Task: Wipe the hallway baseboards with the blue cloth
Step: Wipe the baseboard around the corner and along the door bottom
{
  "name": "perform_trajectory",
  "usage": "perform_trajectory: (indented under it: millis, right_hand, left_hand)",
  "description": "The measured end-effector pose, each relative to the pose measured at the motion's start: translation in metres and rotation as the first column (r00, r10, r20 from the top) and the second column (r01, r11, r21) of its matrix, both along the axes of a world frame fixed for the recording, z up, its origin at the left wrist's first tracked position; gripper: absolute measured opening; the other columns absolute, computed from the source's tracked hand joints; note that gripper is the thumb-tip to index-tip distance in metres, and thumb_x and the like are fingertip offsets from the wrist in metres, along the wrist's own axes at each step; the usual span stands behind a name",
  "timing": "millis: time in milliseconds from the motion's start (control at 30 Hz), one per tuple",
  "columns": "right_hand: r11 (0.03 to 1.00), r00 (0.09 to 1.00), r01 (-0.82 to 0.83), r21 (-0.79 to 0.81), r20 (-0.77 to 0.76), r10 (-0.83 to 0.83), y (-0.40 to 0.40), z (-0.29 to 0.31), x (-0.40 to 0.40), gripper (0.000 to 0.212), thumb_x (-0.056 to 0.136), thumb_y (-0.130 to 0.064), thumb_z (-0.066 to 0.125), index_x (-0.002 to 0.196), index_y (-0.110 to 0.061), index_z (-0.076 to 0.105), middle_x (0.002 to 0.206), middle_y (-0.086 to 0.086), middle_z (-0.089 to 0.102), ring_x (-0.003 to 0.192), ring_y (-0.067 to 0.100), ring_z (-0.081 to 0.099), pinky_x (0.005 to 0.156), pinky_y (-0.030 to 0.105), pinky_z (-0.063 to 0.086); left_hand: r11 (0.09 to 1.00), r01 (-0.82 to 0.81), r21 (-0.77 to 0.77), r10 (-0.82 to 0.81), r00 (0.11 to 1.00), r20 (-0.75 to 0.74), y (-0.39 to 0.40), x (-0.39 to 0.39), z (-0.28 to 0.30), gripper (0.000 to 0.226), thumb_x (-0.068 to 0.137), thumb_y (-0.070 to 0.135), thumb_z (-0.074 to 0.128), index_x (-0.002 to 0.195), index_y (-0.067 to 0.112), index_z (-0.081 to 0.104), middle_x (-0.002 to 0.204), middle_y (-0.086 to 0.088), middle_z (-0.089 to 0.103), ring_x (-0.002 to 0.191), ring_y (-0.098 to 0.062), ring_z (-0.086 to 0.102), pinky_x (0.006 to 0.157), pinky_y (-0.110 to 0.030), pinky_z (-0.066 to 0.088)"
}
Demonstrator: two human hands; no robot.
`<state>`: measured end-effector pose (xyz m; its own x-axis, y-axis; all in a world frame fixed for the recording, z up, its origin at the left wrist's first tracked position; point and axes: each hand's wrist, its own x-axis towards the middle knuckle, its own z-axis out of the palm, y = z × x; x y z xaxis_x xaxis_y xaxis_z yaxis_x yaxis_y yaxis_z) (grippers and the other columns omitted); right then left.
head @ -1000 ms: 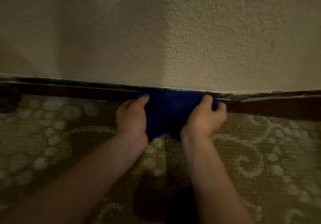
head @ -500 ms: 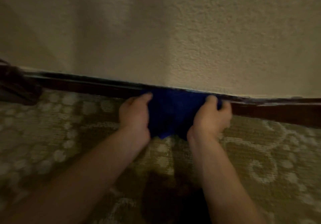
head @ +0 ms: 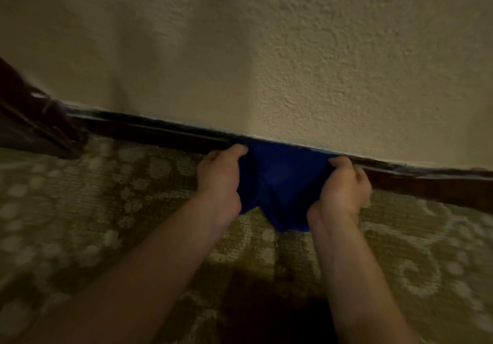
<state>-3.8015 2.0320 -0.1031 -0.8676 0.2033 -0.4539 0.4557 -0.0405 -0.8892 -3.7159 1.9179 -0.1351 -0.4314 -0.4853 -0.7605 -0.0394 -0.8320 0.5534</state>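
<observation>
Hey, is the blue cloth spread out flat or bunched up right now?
Stretched, not flat: the left hand and right hand pull the blue cloth taut along the baseboard, its lower edge drooping in folds.

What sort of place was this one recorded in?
Probably an indoor hallway at floor level: a textured beige wall meets a dark baseboard above patterned carpet. Both hands press a blue cloth against the baseboard.

Left hand [head: 220, 181] and right hand [head: 342, 191] apparently press blue cloth [head: 282, 183] against dark baseboard [head: 160, 133]
</observation>
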Motion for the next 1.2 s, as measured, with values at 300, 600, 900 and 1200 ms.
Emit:
perform_trajectory:
  millis: [300,600,900,1200]
  right_hand:
    - [0.905,0.912,-0.373,-0.203,0.100,0.398,-0.084,-0.015,0.069,0.027,0.083,-0.015,0.066,0.064,-0.020,0.049,0.074,0.009,0.054,0.073,0.022,0.050,0.067,0.037,0.041]
    - [0.985,0.988,-0.052,-0.166,0.134,0.075,-0.028,-0.003,0.018,0.017,0.075,-0.002,0.065,0.064,-0.015,0.063,0.071,0.007,0.065,0.077,0.026,0.062,0.069,0.038,0.050]
    - [0.980,0.989,-0.120,-0.157,0.066,0.132,-0.064,-0.013,0.050,0.011,0.083,-0.011,0.061,0.076,-0.019,0.060,0.083,0.007,0.063,0.085,0.032,0.062,0.077,0.039,0.052]
    - [0.851,0.817,-0.403,-0.336,0.288,0.501,-0.127,-0.001,0.101,0.009,0.087,-0.011,0.067,0.082,-0.006,0.061,0.084,0.011,0.066,0.092,0.036,0.067,0.089,0.053,0.055]
  left_hand:
    - [0.941,-0.296,-0.164,0.305,0.952,0.036,-0.101,0.070,-0.017,0.055,0.060,0.039,0.078,0.113,0.026,0.074,0.113,-0.005,0.074,0.101,-0.036,0.070,0.083,-0.059,0.055]
    - [0.967,-0.179,-0.182,0.197,0.977,0.085,-0.017,0.025,0.012,0.016,0.083,0.016,0.071,0.095,0.007,0.065,0.093,-0.013,0.073,0.083,-0.031,0.070,0.067,-0.042,0.061]
    - [0.979,-0.169,-0.114,0.174,0.984,0.035,-0.059,0.053,0.000,0.043,0.066,0.026,0.079,0.106,0.013,0.073,0.103,-0.013,0.075,0.095,-0.036,0.071,0.081,-0.058,0.057]
    - [0.855,-0.409,-0.317,0.477,0.861,0.177,-0.139,0.097,0.012,0.039,0.082,0.028,0.068,0.120,0.020,0.066,0.107,-0.003,0.072,0.094,-0.028,0.070,0.078,-0.046,0.060]
